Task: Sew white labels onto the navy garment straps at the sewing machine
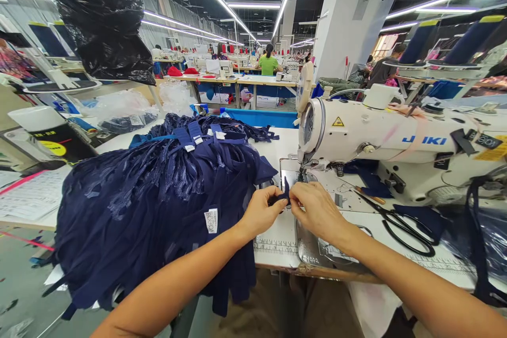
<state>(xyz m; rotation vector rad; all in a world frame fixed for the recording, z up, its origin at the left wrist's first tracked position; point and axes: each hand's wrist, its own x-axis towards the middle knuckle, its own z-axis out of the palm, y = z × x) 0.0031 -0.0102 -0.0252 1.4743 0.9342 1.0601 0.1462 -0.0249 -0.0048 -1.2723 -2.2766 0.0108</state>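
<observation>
A small navy fabric piece [285,190] is pinched between my two hands, just in front of the needle area of a white sewing machine [356,129]. My left hand [264,210] has thumb and fingers closed on its left side. Fingers of my right hand [315,207] are pressed together at its right edge, over the metal plate. To the left lies a big heap of navy garments [158,195] with straps and white labels, hanging over the table's front edge. The heap reaches close to my left hand.
Black scissors [407,227] lie right of my right hand, near an awl with a wooden handle. A spray can [51,132] stands at the left, below a black plastic bag [103,21]. A ruler strip [275,246] runs along the front edge. A person in green [268,63] sits far ahead.
</observation>
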